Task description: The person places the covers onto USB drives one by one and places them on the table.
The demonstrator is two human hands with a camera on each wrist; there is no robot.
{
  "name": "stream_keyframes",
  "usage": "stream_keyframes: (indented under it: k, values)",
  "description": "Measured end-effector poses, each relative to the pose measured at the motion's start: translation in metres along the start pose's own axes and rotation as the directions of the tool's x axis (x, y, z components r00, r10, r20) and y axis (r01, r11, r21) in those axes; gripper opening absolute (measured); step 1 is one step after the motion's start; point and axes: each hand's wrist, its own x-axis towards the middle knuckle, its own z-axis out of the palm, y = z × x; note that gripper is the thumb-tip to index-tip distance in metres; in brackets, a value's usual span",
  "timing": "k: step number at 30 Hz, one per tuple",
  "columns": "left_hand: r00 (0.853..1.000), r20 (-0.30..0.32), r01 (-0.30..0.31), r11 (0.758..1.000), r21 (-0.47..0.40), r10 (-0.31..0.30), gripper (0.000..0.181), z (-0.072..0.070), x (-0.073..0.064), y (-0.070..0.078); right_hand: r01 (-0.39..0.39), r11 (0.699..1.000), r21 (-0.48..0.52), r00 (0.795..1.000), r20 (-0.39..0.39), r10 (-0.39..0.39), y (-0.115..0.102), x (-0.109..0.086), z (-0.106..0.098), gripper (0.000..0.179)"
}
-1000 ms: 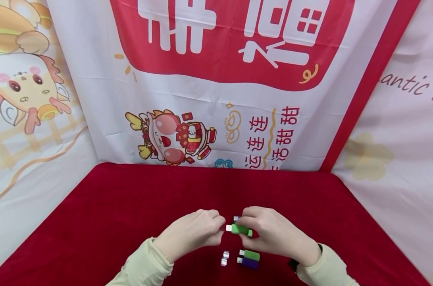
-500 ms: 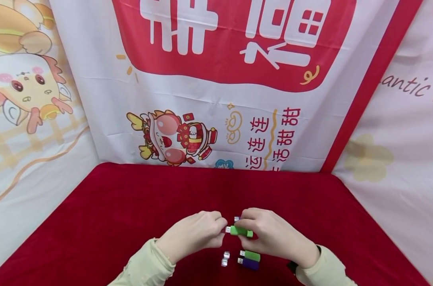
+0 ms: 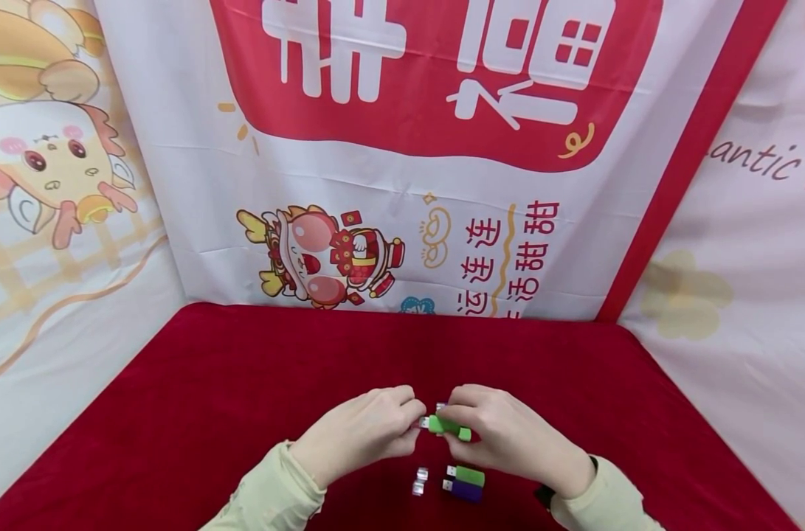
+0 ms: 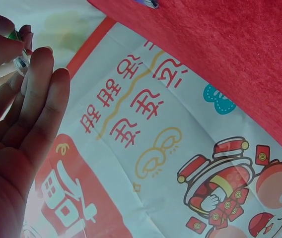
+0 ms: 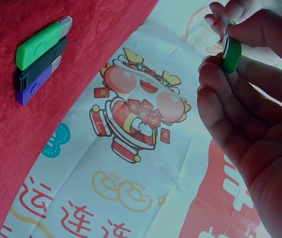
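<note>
In the head view my right hand [image 3: 498, 428] pinches a green USB stick [image 3: 450, 426] between thumb and fingers, its plug end pointing left. My left hand [image 3: 369, 428] pinches a small clear cap [image 4: 21, 63] at that plug end. The cap appears to be over the tip of the plug, though fingers hide how far. From the right wrist view, the stick's green end [image 5: 232, 57] shows between the right fingertips. Below the hands lie an uncapped green USB stick [image 3: 468, 476] and an uncapped purple USB stick [image 3: 465, 490], with two loose clear caps [image 3: 420, 476] to their left.
Capped USB sticks lie side by side on the red cloth behind the right hand: a green one [image 5: 37, 48], a dark one [image 5: 44, 63] and a purple one [image 5: 37, 87]. Printed curtains [image 3: 349, 177] stand behind and at both sides of the red-covered table [image 3: 276, 361].
My left hand has moved slightly right, toward the green USB stick, and its fingertips now meet the plug end. The right hand keeps its grip. The things on the table have not moved.
</note>
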Motion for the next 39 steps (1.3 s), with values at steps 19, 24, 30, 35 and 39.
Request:
stream_keyframes:
  k: [19,24,30,35,39]
  values:
    - [1.0,0.006,0.011,0.998,-0.061,-0.011,0.014,-0.002,-0.0002,-0.001,-0.013,1.0,-0.024,0.999,0.034,0.014,0.0011,-0.0024,-0.0012,0.029]
    - [0.999,0.025,0.022,0.996,-0.09,-0.019,0.014,-0.0038,-0.0004,-0.0001,-0.008,1.0,-0.026,0.999,0.038,0.009,-0.0006,-0.0009,-0.0018,0.03]
    - [0.998,0.047,0.035,0.993,-0.112,-0.029,0.016,-0.0069,-0.0003,0.0032,-0.03,0.999,0.031,0.998,0.053,0.029,-0.0029,0.0002,-0.0012,0.029]
    - [0.998,0.055,0.044,0.993,-0.105,-0.038,0.017,-0.0073,-0.0004,0.0036,-0.028,0.999,0.046,0.999,0.036,0.026,-0.0035,0.0,0.0014,0.031]
    - [0.998,0.046,0.039,0.996,-0.086,-0.035,0.018,-0.0054,-0.0007,0.003,-0.024,0.999,0.043,0.999,0.026,0.023,-0.0035,-0.0004,0.0034,0.033]
